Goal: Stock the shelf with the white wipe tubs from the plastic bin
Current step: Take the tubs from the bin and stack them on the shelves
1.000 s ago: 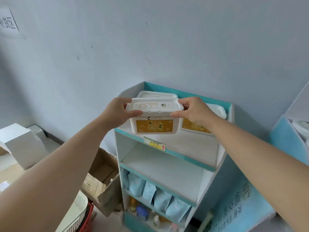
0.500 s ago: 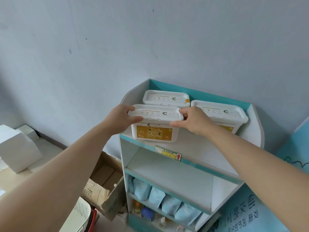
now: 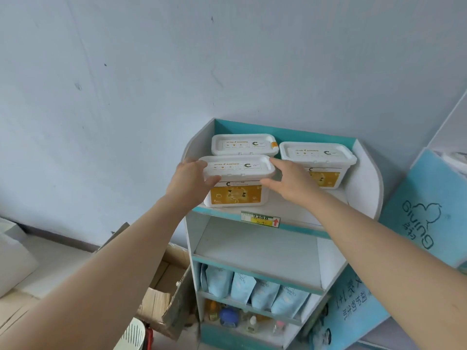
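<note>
Seating tub point(image 3: 237, 183) at shelf's point(image 3: 298, 210) front-left corner: left hand point(image 3: 188, 183) gripping its end, right hand point(image 3: 293, 183) touching with straightened fingers point(image 3: 277, 163). Next, probably: releasing, fetching another.

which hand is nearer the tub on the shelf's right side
Right. The right hand is just left of the right tub; the left hand is beyond the front tub.
</note>
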### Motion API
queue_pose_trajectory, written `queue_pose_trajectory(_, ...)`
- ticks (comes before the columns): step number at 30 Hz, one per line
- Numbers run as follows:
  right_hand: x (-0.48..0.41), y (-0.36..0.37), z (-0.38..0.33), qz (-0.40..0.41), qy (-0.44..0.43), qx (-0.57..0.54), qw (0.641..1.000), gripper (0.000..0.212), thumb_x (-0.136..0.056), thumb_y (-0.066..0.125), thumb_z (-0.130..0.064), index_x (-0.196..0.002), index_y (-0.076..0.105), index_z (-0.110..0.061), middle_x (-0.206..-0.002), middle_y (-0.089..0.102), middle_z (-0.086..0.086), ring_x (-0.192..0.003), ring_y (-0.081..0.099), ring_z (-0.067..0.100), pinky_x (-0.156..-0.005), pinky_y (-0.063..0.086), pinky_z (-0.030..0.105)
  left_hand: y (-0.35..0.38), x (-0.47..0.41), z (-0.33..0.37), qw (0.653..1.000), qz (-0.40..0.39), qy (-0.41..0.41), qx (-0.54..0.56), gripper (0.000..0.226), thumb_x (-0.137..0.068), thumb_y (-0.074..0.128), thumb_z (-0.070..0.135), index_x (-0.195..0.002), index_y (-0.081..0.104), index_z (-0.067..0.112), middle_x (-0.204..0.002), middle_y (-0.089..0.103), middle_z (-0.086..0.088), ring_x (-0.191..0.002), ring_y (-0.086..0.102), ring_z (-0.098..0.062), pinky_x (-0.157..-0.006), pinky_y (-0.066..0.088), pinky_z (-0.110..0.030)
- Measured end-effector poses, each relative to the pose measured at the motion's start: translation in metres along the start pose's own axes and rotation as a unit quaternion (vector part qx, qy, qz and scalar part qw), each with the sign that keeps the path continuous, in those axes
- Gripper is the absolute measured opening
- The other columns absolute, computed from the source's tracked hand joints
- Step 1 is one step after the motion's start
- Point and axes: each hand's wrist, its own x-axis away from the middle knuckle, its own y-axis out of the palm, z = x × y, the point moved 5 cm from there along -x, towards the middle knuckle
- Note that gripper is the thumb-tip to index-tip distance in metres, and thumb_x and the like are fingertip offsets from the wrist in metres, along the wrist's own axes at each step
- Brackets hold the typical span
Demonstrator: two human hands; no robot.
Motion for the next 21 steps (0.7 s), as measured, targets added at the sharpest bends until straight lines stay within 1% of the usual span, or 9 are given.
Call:
queue_pose_trajectory(2,0.005,-0.005,0.0,0.014,0.001,0.01,1.0,0.061,-0.087,0.064,-0.036,-0.142,0.041,-0.023,-0.136,0.054,0.001,-0.123,0.05,0.021,-0.094,0.04,0.031,0.001,0.003,0.003,1.0,-0.006,0.01,-0.005,0.048,-0.087,0.068,0.03,-0.13,0.056,0.012,-0.129,0.054,-0.006,-0.11,0.054,-0.024,-0.09,0.048,-0.034)
queue_pose_trajectory(5,0.012,-0.005,-0.001,0.002,0.021,0.048,0.999,0.055,-0.09,0.061,-0.032,-0.141,0.044,-0.02,-0.138,0.053,0.004,-0.127,0.048,0.024,-0.102,0.039,0.036,-0.003,0.002,0.002,1.0,-0.009,0.007,-0.002,0.04,-0.088,0.066,0.02,-0.126,0.059,0.01,-0.126,0.057,-0.008,-0.106,0.056,-0.026,-0.085,0.047,-0.031)
queue_pose_trajectory(10,0.016,0.0,-0.009,0.016,0.023,0.041,0.999,0.048,-0.091,0.06,-0.03,-0.135,0.051,-0.015,-0.133,0.057,0.005,-0.122,0.051,0.023,-0.097,0.04,0.032,-0.002,-0.003,-0.006,1.0,-0.008,0.003,0.003,0.036,-0.087,0.068,0.017,-0.12,0.062,0.004,-0.121,0.059,-0.011,-0.104,0.057,-0.03,-0.085,0.047,-0.035)
queue_pose_trajectory(14,0.02,0.005,-0.013,0.016,0.013,0.049,0.999,0.045,-0.092,0.059,-0.028,-0.133,0.053,-0.012,-0.128,0.06,0.008,-0.117,0.054,0.025,-0.093,0.041,0.031,0.005,0.003,-0.013,1.0,-0.004,0.013,-0.005,0.036,-0.089,0.065,0.018,-0.121,0.061,0.002,-0.127,0.057,-0.008,-0.108,0.055,-0.03,-0.089,0.045,-0.035)
queue_pose_trajectory(17,0.026,0.0,-0.014,0.009,-0.003,0.062,0.998,0.047,-0.092,0.057,-0.034,-0.135,0.052,-0.016,-0.128,0.06,0.006,-0.118,0.054,0.025,-0.093,0.043,0.036,0.003,0.007,-0.009,0.999,0.001,0.032,-0.038,0.039,-0.09,0.063,0.025,-0.123,0.06,0.005,-0.13,0.056,-0.008,-0.115,0.048,-0.031,-0.092,0.043,-0.038)
queue_pose_trajectory(19,0.032,-0.011,-0.013,0.024,-0.007,0.068,0.997,0.045,-0.093,0.054,-0.038,-0.134,0.052,-0.019,-0.124,0.062,0.005,-0.115,0.056,0.026,-0.089,0.046,0.037,-0.002,0.011,0.004,0.997,0.012,0.057,-0.055,0.043,-0.091,0.06,0.031,-0.127,0.057,0.008,-0.133,0.054,-0.009,-0.12,0.044,-0.031,-0.096,0.04,-0.039)
queue_pose_trajectory(21,0.044,-0.025,-0.008,0.046,-0.002,0.085,0.995,0.046,-0.093,0.053,-0.04,-0.134,0.051,-0.02,-0.126,0.061,0.006,-0.116,0.055,0.026,-0.089,0.046,0.038,-0.005,0.019,0.028,0.993,0.02,0.092,-0.071,0.045,-0.092,0.057,0.036,-0.128,0.056,0.01,-0.134,0.053,-0.007,-0.122,0.045,-0.03,-0.099,0.038,-0.04)
